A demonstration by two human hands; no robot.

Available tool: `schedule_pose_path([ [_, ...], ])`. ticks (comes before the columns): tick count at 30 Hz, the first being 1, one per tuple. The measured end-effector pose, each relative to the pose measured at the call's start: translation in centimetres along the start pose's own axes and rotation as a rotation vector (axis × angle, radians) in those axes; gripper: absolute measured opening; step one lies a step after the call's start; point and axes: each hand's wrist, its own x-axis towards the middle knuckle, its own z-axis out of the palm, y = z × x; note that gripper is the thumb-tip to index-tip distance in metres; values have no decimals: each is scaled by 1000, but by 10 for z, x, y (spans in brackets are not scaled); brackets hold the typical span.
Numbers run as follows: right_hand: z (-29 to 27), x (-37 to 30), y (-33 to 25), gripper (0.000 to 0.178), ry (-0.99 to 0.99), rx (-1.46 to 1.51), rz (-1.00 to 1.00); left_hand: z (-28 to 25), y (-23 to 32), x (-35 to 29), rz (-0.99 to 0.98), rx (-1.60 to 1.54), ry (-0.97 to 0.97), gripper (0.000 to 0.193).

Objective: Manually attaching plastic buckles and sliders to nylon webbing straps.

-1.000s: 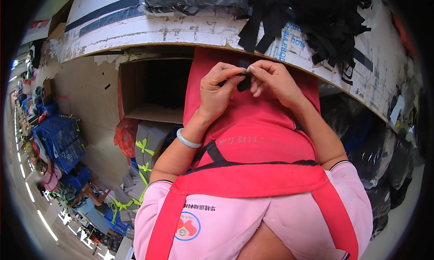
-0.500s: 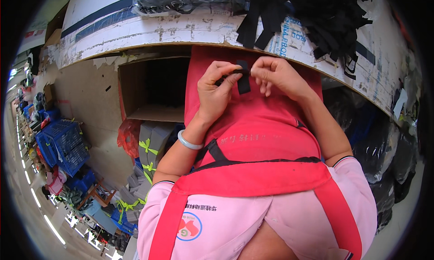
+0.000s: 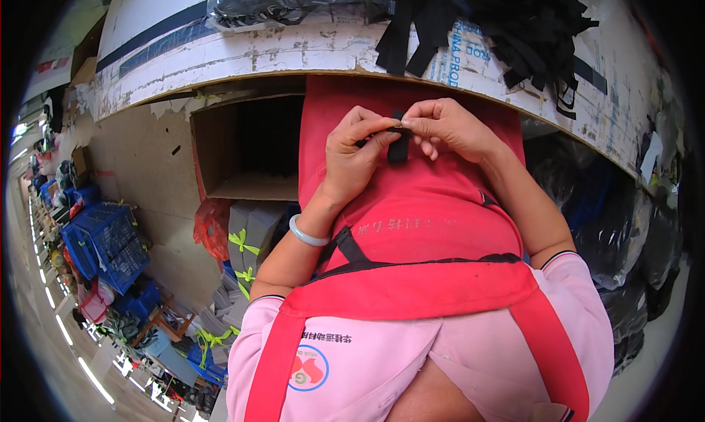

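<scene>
A short black webbing strap (image 3: 398, 150) hangs between my hands in front of the red apron (image 3: 411, 194). My left hand (image 3: 356, 154) pinches it between thumb and fingers, and a white bangle (image 3: 308, 232) circles that wrist. From the other side my right hand (image 3: 454, 131) closes thumb and forefinger on the strap's upper part, touching the left fingertips. Its other fingers curl loosely below. Fingers hide the strap's middle, so any small part in there cannot be made out.
Ahead, a cardboard-covered table (image 3: 294, 59) carries a pile of black straps (image 3: 536, 33) and a clear plastic bag of dark items (image 3: 294, 4). Below it stands an open carton (image 3: 250, 147). Bundles with yellow-green ties (image 3: 242, 242) and a blue crate (image 3: 114, 246) lie left; dark plastic bags (image 3: 613, 238) lie right.
My right hand has moved left and its fingertips have closed on the strap beside the left fingers. The strap has dropped slightly. My left hand stays nearly in place.
</scene>
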Motion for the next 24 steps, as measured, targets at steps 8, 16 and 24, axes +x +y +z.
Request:
schedule_pose_path([
  [8,1,-5,-2,21,24,-33,-4,2,5,1,-194,-108,36,15],
  [16,16,-12,12,22,39,-240,-33,6,-6,-2,-197,-100,99,15],
  [24,9,-5,13,18,140,66,-186,1,-3,-4,-93,-72,26,17],
])
